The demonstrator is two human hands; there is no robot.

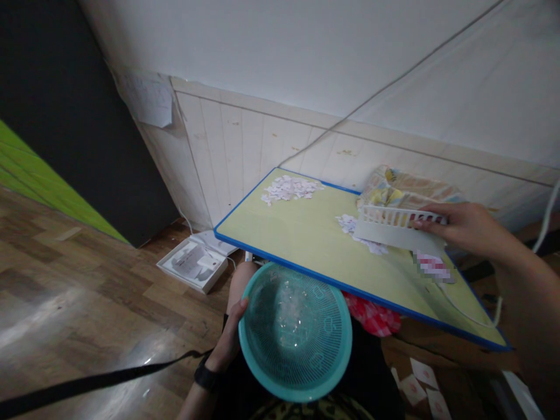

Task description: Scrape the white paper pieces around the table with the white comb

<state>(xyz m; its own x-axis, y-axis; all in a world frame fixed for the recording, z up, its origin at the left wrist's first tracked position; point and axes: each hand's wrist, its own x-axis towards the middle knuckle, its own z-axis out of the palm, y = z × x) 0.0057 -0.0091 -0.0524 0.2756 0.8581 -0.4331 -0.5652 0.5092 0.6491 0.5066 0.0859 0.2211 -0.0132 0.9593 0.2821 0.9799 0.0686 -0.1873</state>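
My left hand (228,341) grips the rim of a round teal mesh basket (296,331), held below the near edge of a low yellow table with a blue border (301,233). Some white paper bits lie inside the basket. My right hand (464,226) holds a white slotted plastic tray (391,226) on its side on the tabletop, its edge against a small heap of white paper pieces (354,227). A second, larger pile of paper pieces (289,189) lies at the table's far left corner.
A patterned cloth or bag (405,188) lies behind the tray against the white panelled wall. An open white box (192,265) sits on the wooden floor left of the table. Red patterned fabric (371,315) and paper cards (420,382) lie under the table. A black strap (87,382) crosses the floor.
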